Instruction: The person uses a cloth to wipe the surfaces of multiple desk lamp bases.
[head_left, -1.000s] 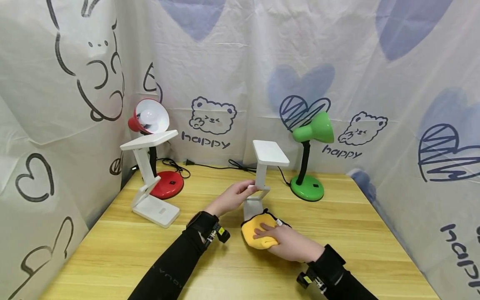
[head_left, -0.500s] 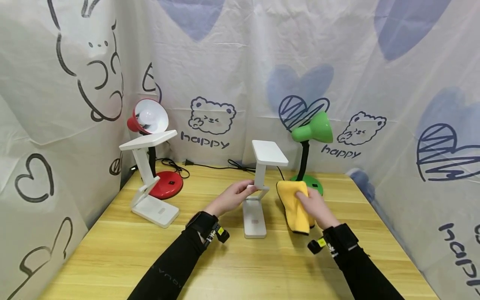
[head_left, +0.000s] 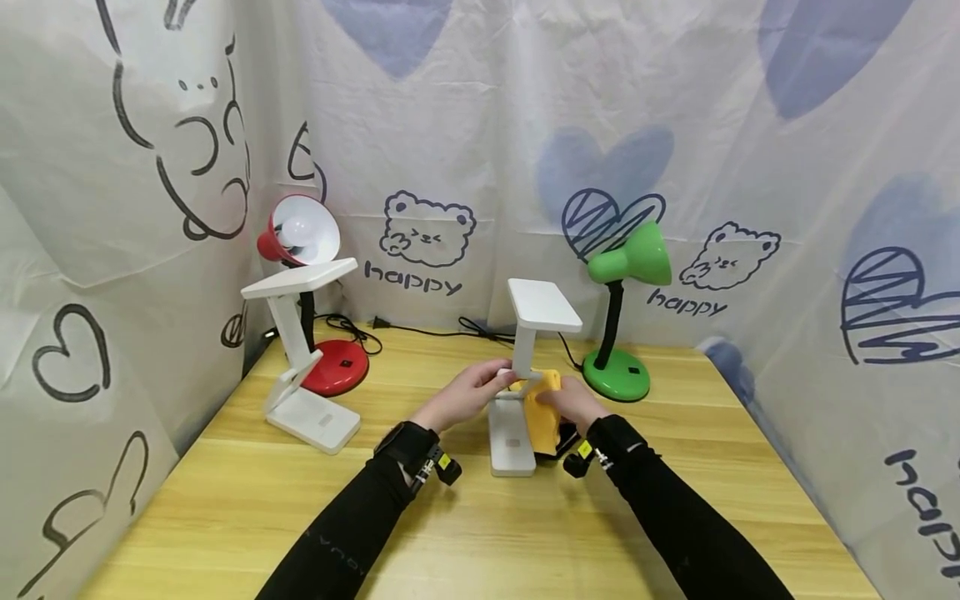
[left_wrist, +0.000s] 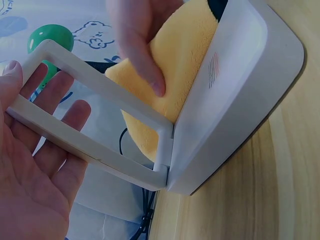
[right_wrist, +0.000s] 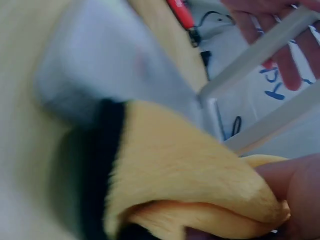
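Note:
A white folding desk lamp [head_left: 512, 446] stands upright in the middle of the wooden table. My left hand [head_left: 467, 395] holds it at the joint of its open-framed lower arm; in the left wrist view the thumb is on one side of the frame and the fingers behind it. My right hand [head_left: 576, 402] grips a yellow cloth [head_left: 542, 423] with black edging. The cloth lies along the right side of the lamp's base [left_wrist: 225, 85], close to the hinge, and part of it shows behind the frame. In the right wrist view the cloth [right_wrist: 175, 155] covers most of my fingers.
To the left stands a second white folding lamp [head_left: 313, 421], with a red lamp [head_left: 337, 368] behind it. A green lamp [head_left: 617, 377] is at the back right, beyond my right hand. Black cords [head_left: 480, 330] run along the table's back edge, below a printed curtain [head_left: 427, 150].
My right hand lifted the cloth off the front of the lamp's base, swung right, then came back left against the base's right side. My left hand kept its hold.

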